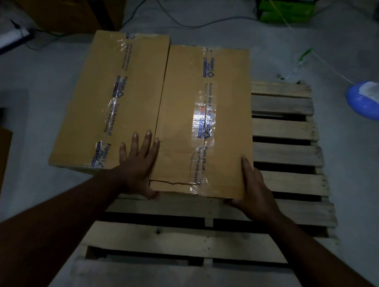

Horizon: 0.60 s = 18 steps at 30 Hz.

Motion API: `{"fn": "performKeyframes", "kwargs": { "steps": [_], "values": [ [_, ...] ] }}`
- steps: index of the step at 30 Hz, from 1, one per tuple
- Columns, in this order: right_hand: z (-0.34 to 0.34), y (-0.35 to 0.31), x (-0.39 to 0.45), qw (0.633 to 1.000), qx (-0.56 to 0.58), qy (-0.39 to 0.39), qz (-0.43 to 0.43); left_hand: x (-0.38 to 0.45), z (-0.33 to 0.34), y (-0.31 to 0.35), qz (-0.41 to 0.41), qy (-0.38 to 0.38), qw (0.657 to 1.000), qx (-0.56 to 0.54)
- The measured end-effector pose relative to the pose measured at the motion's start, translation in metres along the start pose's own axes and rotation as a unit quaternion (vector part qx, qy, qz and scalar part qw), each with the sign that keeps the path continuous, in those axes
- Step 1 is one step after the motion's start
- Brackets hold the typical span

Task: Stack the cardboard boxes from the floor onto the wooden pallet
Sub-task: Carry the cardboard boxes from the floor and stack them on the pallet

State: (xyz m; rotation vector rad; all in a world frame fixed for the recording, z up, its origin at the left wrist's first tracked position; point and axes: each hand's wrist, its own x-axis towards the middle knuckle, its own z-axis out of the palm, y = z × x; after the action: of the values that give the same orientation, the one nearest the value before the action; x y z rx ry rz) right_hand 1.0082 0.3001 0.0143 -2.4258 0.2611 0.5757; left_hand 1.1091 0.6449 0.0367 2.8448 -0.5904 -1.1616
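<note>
Hands frame the nearer of two taped cardboard boxes on the wooden pallet (288, 129). The left hand (138, 163) lies flat with fingers spread, palm down across the seam where the left box (104, 101) meets the right box (185, 113), its thumb hooked under the near edge. The right hand (254, 188) is also open, pressed along the right box's near right corner with the thumb curled under the bottom edge. Neither hand is closed around anything; both are splayed against cardboard. That hold reads as a squaring-up: one palm bracing at the seam, the other pushing in from the outer side, likely to seat the right box snug beside its neighbour. The two boxes sit side by side, long edges touching, at the far left part of the pallet; the left one appears to overhang the pallet's left side, though its underside is hidden. A tear runs along the right box's near top edge, so a hard squeeze there could split it further.

Bare slats stay open to the right and toward the camera, leaving room for more boxes. The pallet rests on a pale concrete floor (209, 32) in a dim room. Cables (167, 16) trail across the floor beyond, a green crate (285, 9) stands at the far end, a blue and white object (368, 102) lies at right, and more brown cartons (60, 8) stand at the far left.
</note>
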Motion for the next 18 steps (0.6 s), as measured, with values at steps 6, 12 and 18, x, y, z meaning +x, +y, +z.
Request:
{"fn": "performKeyframes", "kwargs": {
  "steps": [6,12,18],
  "values": [
    [-0.005,0.003,0.006,0.955,0.282,-0.070,0.066,-0.007,0.021,-0.002,0.025,0.072,0.997,0.024],
    [-0.015,-0.010,0.020,0.852,0.471,-0.079,0.213,-0.003,0.032,0.010,-0.041,0.124,0.991,-0.008],
    [0.028,-0.009,0.003,0.861,0.471,0.111,0.158,-0.006,0.044,0.028,-0.056,0.159,0.986,0.017]
  ]
}}
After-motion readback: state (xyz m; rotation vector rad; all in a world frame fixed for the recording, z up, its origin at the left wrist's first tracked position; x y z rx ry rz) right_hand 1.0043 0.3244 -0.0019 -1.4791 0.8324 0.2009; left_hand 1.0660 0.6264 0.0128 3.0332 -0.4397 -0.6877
